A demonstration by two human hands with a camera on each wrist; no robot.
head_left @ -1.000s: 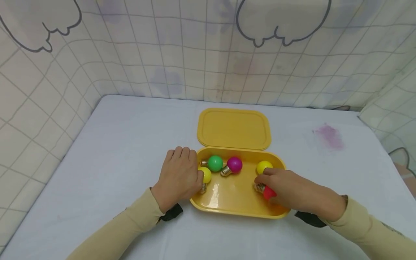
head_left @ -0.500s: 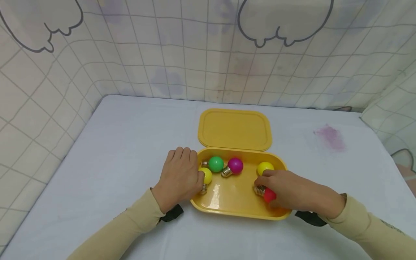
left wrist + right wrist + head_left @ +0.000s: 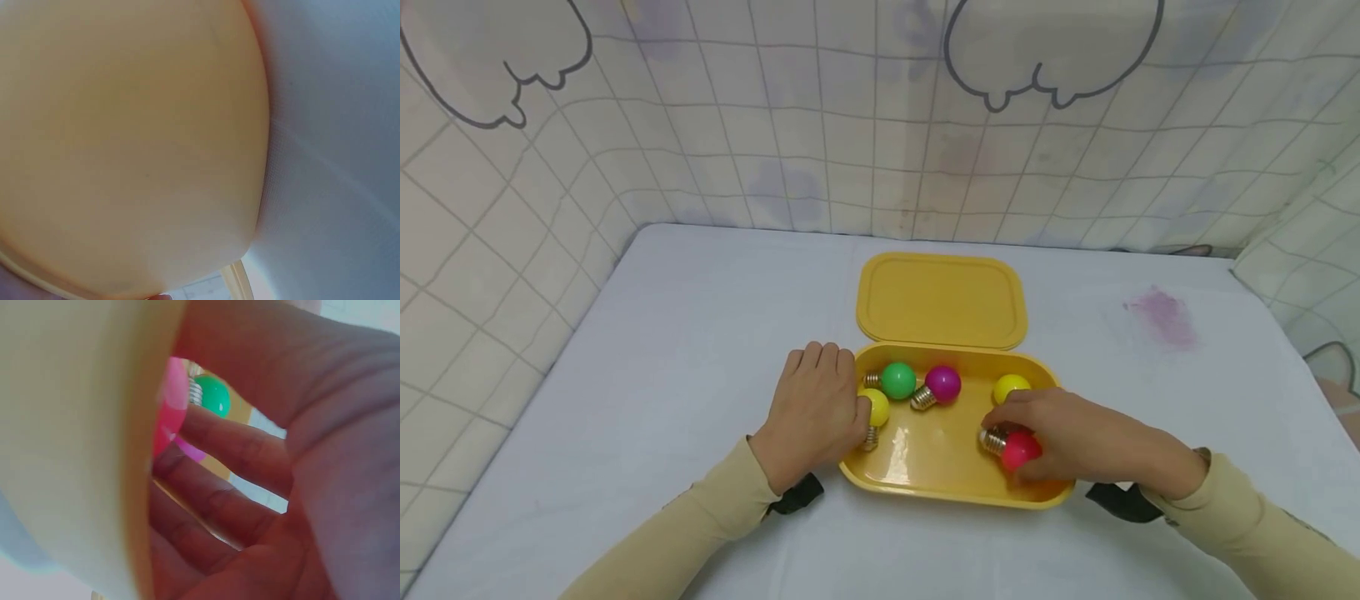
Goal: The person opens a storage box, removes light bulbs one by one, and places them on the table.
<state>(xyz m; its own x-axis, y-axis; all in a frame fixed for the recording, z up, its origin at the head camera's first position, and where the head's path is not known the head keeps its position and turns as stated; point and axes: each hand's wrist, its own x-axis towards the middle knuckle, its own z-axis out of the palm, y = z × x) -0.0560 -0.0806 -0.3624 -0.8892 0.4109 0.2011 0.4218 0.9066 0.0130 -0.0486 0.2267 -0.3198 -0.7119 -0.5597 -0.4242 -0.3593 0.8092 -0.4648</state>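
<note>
A shallow yellow plastic container (image 3: 925, 489) lies on the table in the head view. My left hand (image 3: 816, 408) grips its left rim, with the thumb on the inner side. Inside the right end, my right hand (image 3: 1060, 433) holds a red light bulb (image 3: 1021, 451) between thumb and fingers; its metal screw base points left. A yellow bulb (image 3: 1011, 387) sits just behind those fingers. Toward the left lie a green bulb (image 3: 898, 381), a magenta bulb (image 3: 943, 384) and another yellow bulb (image 3: 876, 407), partly covered by my left thumb. The container's outer wall (image 3: 137, 137) fills much of the left wrist view.
Directly behind the container, a flat yellow lid (image 3: 942, 300) lies on the white tablecloth (image 3: 700, 308). A pinkish stain (image 3: 1163, 317) marks the cloth at the right. Grid-patterned fabric (image 3: 850, 150) hangs around the back and sides.
My right hand has shifted slightly left, and the red bulb has turned a little so more of it shows. My left hand keeps its hold on the rim.
</note>
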